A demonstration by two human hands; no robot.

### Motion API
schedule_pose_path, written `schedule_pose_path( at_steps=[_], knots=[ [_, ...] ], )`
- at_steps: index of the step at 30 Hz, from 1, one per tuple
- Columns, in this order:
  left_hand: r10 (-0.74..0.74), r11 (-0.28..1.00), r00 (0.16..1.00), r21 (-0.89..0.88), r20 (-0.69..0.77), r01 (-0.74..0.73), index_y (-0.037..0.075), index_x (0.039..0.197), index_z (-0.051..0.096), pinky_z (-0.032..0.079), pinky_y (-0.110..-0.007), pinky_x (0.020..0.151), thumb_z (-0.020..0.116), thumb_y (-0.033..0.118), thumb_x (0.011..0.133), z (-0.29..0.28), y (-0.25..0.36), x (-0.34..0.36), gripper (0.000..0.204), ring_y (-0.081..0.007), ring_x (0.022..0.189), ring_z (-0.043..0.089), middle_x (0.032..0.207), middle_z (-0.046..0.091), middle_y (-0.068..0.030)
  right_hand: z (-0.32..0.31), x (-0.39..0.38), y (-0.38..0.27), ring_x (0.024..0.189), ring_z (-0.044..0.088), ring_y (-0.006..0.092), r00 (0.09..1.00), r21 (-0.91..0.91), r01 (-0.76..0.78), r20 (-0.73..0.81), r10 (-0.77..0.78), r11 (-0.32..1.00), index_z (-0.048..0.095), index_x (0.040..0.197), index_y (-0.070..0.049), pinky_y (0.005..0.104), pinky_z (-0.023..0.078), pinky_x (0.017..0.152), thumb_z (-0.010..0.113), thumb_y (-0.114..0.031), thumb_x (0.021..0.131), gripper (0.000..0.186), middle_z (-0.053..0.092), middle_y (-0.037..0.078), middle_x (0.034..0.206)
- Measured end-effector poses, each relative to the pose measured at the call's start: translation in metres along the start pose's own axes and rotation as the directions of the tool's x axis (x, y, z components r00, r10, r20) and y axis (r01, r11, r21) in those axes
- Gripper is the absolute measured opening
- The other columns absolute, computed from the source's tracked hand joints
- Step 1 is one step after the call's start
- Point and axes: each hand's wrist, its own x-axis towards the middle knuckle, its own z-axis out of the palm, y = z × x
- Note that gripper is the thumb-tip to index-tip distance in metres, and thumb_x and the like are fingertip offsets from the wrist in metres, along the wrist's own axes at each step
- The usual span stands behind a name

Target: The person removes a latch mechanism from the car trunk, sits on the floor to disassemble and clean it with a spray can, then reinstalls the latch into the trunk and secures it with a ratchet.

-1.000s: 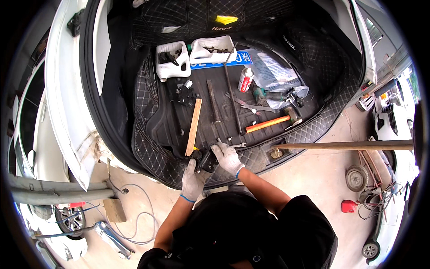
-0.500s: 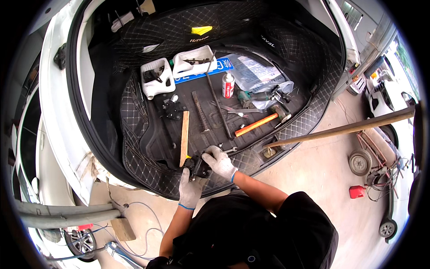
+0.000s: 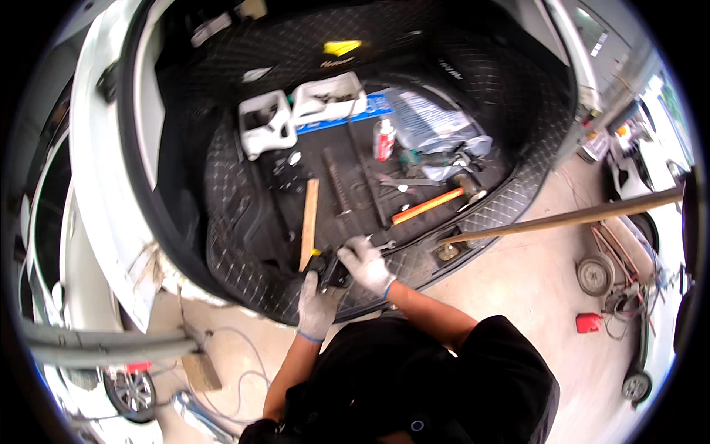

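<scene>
At the front edge of an open car boot, a small black mechanical part (image 3: 337, 275) is between my two gloved hands. My left hand (image 3: 317, 309) grips it from the near left, thumb up along its side. From the right, my right hand (image 3: 365, 268) has its fingers closed at the part's upper right; the fingertips are partly hidden. A wooden stick (image 3: 309, 222) lies just beyond, its near end close to the part and a small yellow piece (image 3: 316, 252). By my right fingers is a wrench (image 3: 386, 245).
On the boot mat lie a hammer with an orange handle (image 3: 429, 206), a long pry bar (image 3: 367, 177), a spray can (image 3: 384, 140), a green power tool (image 3: 411, 160) and two cut white containers (image 3: 266, 132) (image 3: 333, 100) of parts. A wooden pole (image 3: 562, 214) crosses the boot's right edge.
The view has shifted slightly and blurred, so the boot's contents sit a little further right. Both hands keep hold of the black part, with little movement between them.
</scene>
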Motion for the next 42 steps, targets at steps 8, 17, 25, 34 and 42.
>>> schedule_pose_path(
  at_steps=[8, 17, 25, 34, 42],
  knots=[
    [0.036, 0.999, 0.999, -0.005, 0.013, -0.036, 0.006, 0.139, 0.047, 0.045, -0.049, 0.105, 0.061, 0.038, 0.096, 0.007, 0.010, -0.003, 0.055, -0.0272, 0.124, 0.056, 0.134, 0.058, -0.0104, -0.010, 0.002, -0.008, 0.091, 0.064, 0.0320, 0.986, 0.091, -0.149, 0.084, 0.141, 0.985, 0.066, 0.102, 0.001, 0.0391, 0.049, 0.081, 0.062, -0.028, 0.093, 0.031, 0.066, 0.019, 0.093],
    [0.122, 0.992, 0.993, -0.014, -0.006, -0.122, 0.006, 0.133, 0.053, 0.046, -0.051, 0.103, 0.058, 0.027, 0.098, 0.012, 0.014, -0.012, 0.040, -0.0251, 0.119, 0.059, 0.129, 0.061, -0.0096, -0.001, -0.002, 0.002, 0.088, 0.062, 0.0213, 0.993, 0.132, -0.095, 0.081, 0.085, 0.987, 0.064, 0.105, 0.000, 0.0349, 0.049, 0.082, 0.063, -0.026, 0.093, 0.029, 0.066, 0.012, 0.091],
    [0.147, 0.989, 0.988, 0.026, -0.048, -0.145, 0.012, 0.130, 0.056, 0.043, -0.052, 0.104, 0.062, 0.028, 0.096, -0.002, 0.015, -0.012, 0.038, -0.0233, 0.119, 0.057, 0.128, 0.061, -0.0049, 0.007, -0.005, 0.009, 0.085, 0.058, 0.0190, 0.989, 0.214, -0.146, 0.058, 0.137, 0.966, 0.062, 0.103, 0.002, 0.0343, 0.048, 0.080, 0.058, -0.025, 0.096, 0.028, 0.065, 0.009, 0.089],
    [0.164, 0.986, 0.986, 0.008, -0.026, -0.164, 0.010, 0.131, 0.055, 0.041, -0.054, 0.108, 0.064, 0.030, 0.095, -0.005, 0.018, -0.011, 0.043, -0.0253, 0.123, 0.055, 0.130, 0.060, -0.0065, 0.006, -0.001, -0.003, 0.083, 0.057, 0.0179, 0.991, 0.281, -0.118, 0.092, 0.095, 0.952, 0.061, 0.104, 0.000, 0.0320, 0.047, 0.077, 0.058, -0.021, 0.095, 0.024, 0.062, 0.009, 0.086],
    [0.134, 0.990, 0.990, -0.031, -0.036, -0.135, 0.009, 0.134, 0.053, 0.041, -0.052, 0.108, 0.065, 0.031, 0.094, 0.000, 0.020, -0.014, 0.047, -0.0259, 0.124, 0.055, 0.131, 0.060, -0.0080, 0.002, -0.004, -0.020, 0.087, 0.061, 0.0239, 0.988, 0.228, -0.140, 0.102, 0.119, 0.964, 0.062, 0.105, 0.002, 0.0350, 0.047, 0.081, 0.057, -0.021, 0.096, 0.025, 0.063, 0.014, 0.090]
  ],
)
